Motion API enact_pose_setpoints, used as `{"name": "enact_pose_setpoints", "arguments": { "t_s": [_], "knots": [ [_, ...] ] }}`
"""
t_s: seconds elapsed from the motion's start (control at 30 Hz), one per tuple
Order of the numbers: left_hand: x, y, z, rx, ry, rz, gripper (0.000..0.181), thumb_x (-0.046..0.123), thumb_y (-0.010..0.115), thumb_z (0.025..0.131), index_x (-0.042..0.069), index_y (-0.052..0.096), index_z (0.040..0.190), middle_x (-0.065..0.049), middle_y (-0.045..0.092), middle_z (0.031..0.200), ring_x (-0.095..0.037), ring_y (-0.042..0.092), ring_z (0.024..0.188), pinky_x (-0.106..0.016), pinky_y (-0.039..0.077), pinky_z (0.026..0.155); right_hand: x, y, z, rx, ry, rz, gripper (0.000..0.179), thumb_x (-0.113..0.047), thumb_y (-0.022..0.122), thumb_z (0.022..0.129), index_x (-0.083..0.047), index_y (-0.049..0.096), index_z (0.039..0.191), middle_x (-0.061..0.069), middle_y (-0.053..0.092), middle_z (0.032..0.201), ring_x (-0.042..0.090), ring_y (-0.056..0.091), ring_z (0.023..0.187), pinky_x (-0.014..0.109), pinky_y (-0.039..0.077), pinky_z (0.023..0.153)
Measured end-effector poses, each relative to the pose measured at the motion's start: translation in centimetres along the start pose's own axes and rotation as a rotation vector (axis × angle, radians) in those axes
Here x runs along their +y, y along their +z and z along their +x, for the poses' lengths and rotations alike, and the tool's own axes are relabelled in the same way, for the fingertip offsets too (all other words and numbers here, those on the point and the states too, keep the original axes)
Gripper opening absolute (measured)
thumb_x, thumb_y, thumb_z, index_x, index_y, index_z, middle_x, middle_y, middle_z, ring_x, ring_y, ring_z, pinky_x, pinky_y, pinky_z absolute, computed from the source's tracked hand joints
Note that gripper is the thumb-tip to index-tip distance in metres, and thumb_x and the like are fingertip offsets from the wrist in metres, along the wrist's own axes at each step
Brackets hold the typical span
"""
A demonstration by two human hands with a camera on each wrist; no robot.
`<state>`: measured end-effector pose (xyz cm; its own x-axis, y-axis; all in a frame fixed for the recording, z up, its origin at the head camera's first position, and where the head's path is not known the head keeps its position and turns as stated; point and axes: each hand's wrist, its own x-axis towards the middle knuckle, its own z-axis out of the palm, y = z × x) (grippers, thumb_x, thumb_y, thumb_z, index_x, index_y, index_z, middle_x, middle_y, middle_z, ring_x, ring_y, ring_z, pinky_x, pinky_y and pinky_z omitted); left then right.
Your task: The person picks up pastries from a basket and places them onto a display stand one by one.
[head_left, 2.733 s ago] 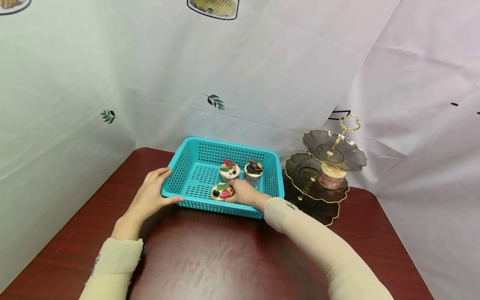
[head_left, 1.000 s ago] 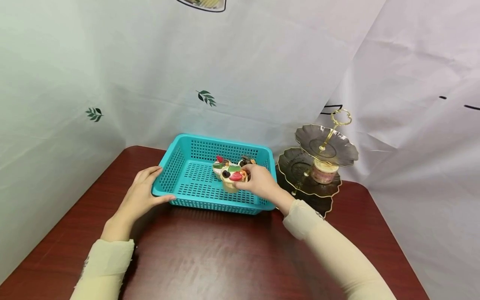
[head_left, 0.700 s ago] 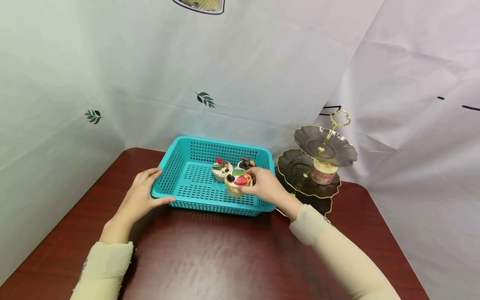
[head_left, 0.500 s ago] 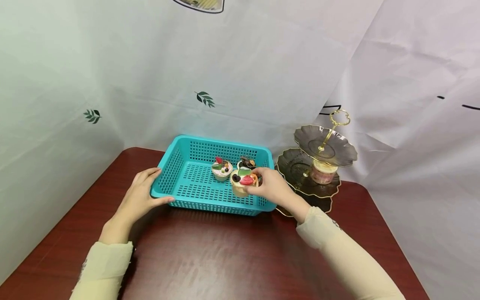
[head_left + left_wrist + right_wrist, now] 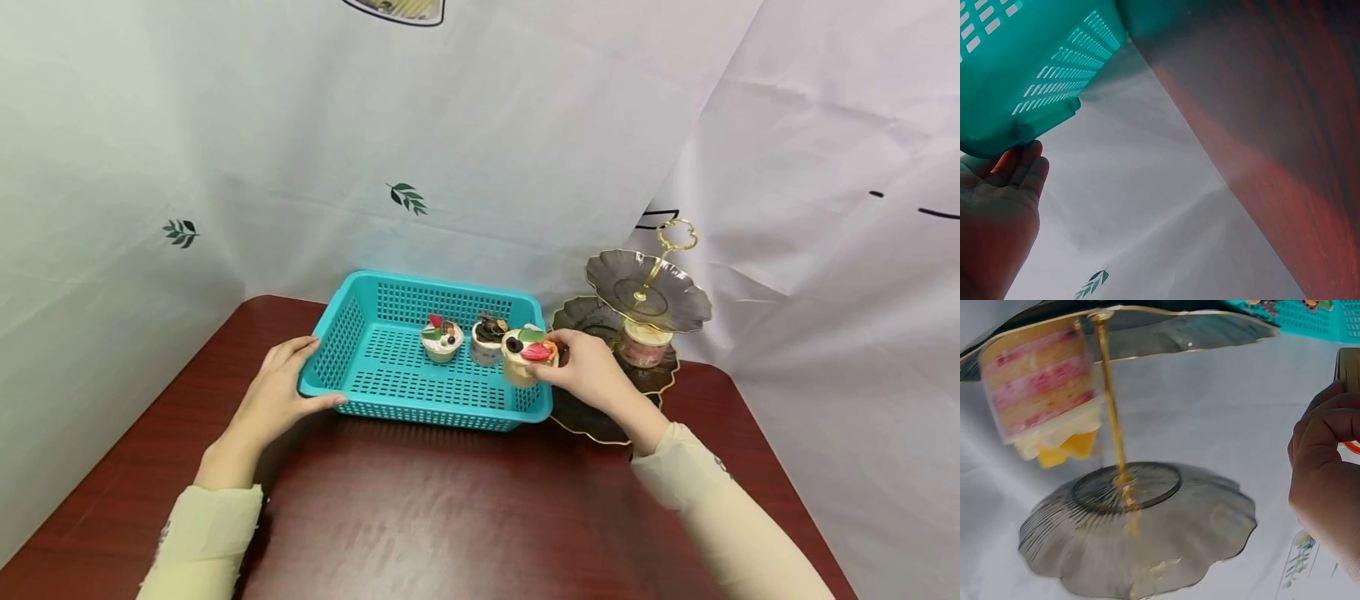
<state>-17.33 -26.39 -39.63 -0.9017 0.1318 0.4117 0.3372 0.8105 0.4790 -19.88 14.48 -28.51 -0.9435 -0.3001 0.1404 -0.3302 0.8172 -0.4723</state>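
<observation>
My right hand [image 5: 592,375] pinches a cupcake [image 5: 525,362] topped with a strawberry, a green slice and dark berries. It is raised over the right end of the turquoise basket [image 5: 420,412]. In the right wrist view only a sliver of this cupcake shows beyond the hand [image 5: 1329,462]. My left hand [image 5: 281,396] holds the basket's front left corner, thumb along the front rim, fingers at the left side. Inside the basket stand a strawberry-topped cupcake [image 5: 441,343] and a chocolate-topped cup cake [image 5: 486,342].
Right of the basket stands a three-tier plate stand [image 5: 648,287] with a gold handle. A layered pink cake cup [image 5: 643,343] sits on its middle tier, under the top plate. The dark red table [image 5: 420,508] meets pale cloth walls [image 5: 300,150] behind and at both sides.
My right hand has taken the fruit cupcake up from the basket floor and carried it rightward, uncovering the chocolate-topped one. My left hand stays at the basket corner.
</observation>
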Motion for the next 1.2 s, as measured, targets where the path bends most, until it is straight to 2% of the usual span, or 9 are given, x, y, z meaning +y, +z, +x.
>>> {"name": "enact_pose_setpoints", "arguments": {
  "t_s": [0.3, 0.53, 0.93, 1.2],
  "knots": [
    [-0.2, 0.1, 0.0, 0.003, -0.003, -0.005, 0.096, 0.041, 0.085, 0.068, -0.011, 0.043, 0.137, -0.025, 0.04, 0.141, -0.041, 0.034, 0.127, -0.062, 0.041, 0.094, 1.7, -1.9, -1.2, 0.063, 0.044, -0.017, 0.042, -0.027, 0.075, 0.079, 0.002, 0.065, 0.109, 0.007, 0.067, 0.076, 0.013, 0.057, 0.065, 0.025, 0.045, 0.06],
    [-0.1, 0.1, 0.0, -0.001, -0.002, -0.012, 0.096, 0.042, 0.085, 0.068, -0.011, 0.043, 0.137, -0.025, 0.04, 0.141, -0.04, 0.033, 0.127, -0.062, 0.041, 0.094, 2.6, -2.8, -2.2, 0.122, 0.074, -0.041, 0.041, -0.027, 0.072, 0.081, 0.003, 0.065, 0.108, 0.008, 0.066, 0.077, 0.015, 0.055, 0.067, 0.026, 0.043, 0.06],
    [-0.2, 0.1, 0.0, 0.005, 0.008, -0.007, 0.096, 0.042, 0.084, 0.068, -0.012, 0.044, 0.137, -0.025, 0.041, 0.14, -0.041, 0.034, 0.127, -0.062, 0.041, 0.094, 4.7, -3.7, -3.3, 0.251, 0.177, -0.12, 0.044, -0.034, 0.071, 0.081, 0.003, 0.067, 0.103, 0.011, 0.063, 0.074, 0.023, 0.055, 0.068, 0.029, 0.039, 0.06],
    [-0.2, 0.1, -0.1, 0.004, 0.01, -0.01, 0.096, 0.042, 0.084, 0.068, -0.012, 0.044, 0.137, -0.025, 0.041, 0.14, -0.041, 0.034, 0.126, -0.061, 0.041, 0.093, 6.1, -3.5, -3.8, 0.303, 0.245, -0.207, 0.044, -0.043, 0.07, 0.079, -0.004, 0.069, 0.101, 0.014, 0.068, 0.079, 0.03, 0.06, 0.067, 0.034, 0.04, 0.054]
  ]
}}
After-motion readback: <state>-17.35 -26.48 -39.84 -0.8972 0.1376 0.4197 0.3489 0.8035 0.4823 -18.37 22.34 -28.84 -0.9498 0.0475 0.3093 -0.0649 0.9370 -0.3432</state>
